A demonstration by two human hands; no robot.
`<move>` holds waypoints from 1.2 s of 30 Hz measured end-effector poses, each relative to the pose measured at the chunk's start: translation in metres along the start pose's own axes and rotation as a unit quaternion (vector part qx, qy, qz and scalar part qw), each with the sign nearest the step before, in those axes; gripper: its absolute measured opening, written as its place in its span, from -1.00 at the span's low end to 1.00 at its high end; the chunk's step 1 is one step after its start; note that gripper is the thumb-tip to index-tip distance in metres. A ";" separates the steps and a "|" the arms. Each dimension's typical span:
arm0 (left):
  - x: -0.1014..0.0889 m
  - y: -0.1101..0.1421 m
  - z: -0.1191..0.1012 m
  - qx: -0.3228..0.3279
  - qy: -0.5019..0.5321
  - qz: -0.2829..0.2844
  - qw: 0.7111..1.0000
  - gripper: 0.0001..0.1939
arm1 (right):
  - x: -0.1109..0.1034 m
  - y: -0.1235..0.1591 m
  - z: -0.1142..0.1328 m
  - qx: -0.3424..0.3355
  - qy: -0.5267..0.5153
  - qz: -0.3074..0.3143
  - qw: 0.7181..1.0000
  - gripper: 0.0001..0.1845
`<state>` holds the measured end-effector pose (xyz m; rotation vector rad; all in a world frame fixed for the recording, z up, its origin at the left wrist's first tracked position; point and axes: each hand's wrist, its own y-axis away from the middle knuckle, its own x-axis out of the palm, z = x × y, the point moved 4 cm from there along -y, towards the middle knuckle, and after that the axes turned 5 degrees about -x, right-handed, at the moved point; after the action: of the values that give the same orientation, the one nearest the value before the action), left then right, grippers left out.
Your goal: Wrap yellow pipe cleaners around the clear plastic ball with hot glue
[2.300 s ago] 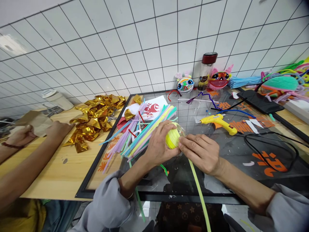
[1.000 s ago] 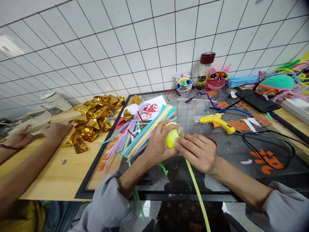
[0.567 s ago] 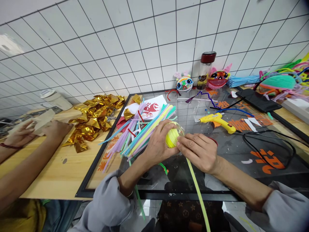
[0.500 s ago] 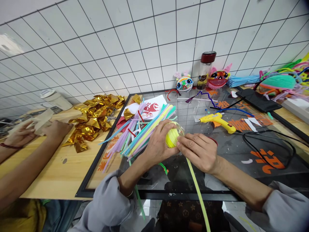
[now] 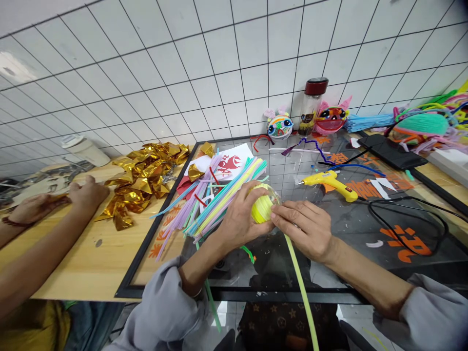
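Note:
My left hand (image 5: 243, 214) is wrapped round a clear plastic ball (image 5: 273, 195), part of it covered with bright yellow pipe cleaner (image 5: 260, 208) laid in rows. The fingers of my right hand (image 5: 305, 228) pinch together at the ball's right side. From under them a long pale yellow-green pipe cleaner (image 5: 300, 287) hangs down past the table edge. Its upper end is hidden by my fingers. Behind my left hand lies a bundle of pastel pipe cleaners (image 5: 223, 200).
A yellow glue gun (image 5: 331, 184) with a black cord lies to the right. Two decorated balls (image 5: 279, 126) and a bottle (image 5: 309, 109) stand by the wall. Gold foil pieces (image 5: 142, 180) lie left, near another person's hands (image 5: 86, 195). A black phone (image 5: 393, 152) lies far right.
My hands keep their hold on the ball, with only a slight shift of my right hand. At left, the pale sheet in the other person's hands is no longer raised.

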<state>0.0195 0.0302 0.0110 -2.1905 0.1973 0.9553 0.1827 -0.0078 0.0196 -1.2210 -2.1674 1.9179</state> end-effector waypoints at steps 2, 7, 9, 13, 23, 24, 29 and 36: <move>-0.001 0.000 0.001 -0.003 0.000 0.005 1.000 -0.49 | 0.000 0.001 0.000 0.005 -0.009 -0.006 1.000 -0.80; -0.002 -0.001 0.004 -0.005 0.018 0.028 0.999 -0.43 | 0.001 0.004 -0.004 0.045 -0.046 -0.029 0.997 -0.82; -0.002 -0.002 0.006 -0.003 0.023 0.033 0.999 -0.42 | 0.001 0.004 -0.006 0.059 -0.061 -0.035 0.996 -0.82; -0.003 -0.002 0.006 0.006 0.027 0.043 0.999 -0.43 | 0.002 0.005 -0.010 0.058 -0.083 -0.032 0.994 -0.84; -0.010 -0.003 0.006 -0.015 0.050 0.074 0.996 -0.50 | 0.006 0.005 -0.013 0.034 -0.073 -0.020 0.997 -0.80; -0.010 -0.003 0.006 -0.020 0.056 0.078 0.995 -0.55 | 0.006 0.004 -0.013 0.033 -0.073 -0.022 0.997 -0.81; -0.007 -0.003 0.010 -0.051 0.106 0.061 0.991 -0.74 | 0.008 0.002 -0.010 0.021 -0.059 -0.018 0.998 -0.80; -0.002 -0.003 0.015 -0.080 0.162 0.020 0.983 -0.67 | 0.007 -0.001 -0.008 0.007 -0.029 -0.009 1.000 -0.77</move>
<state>0.0112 0.0424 0.0072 -2.4926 0.3271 0.6498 0.1810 0.0026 0.0190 -1.1535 -2.1790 1.9826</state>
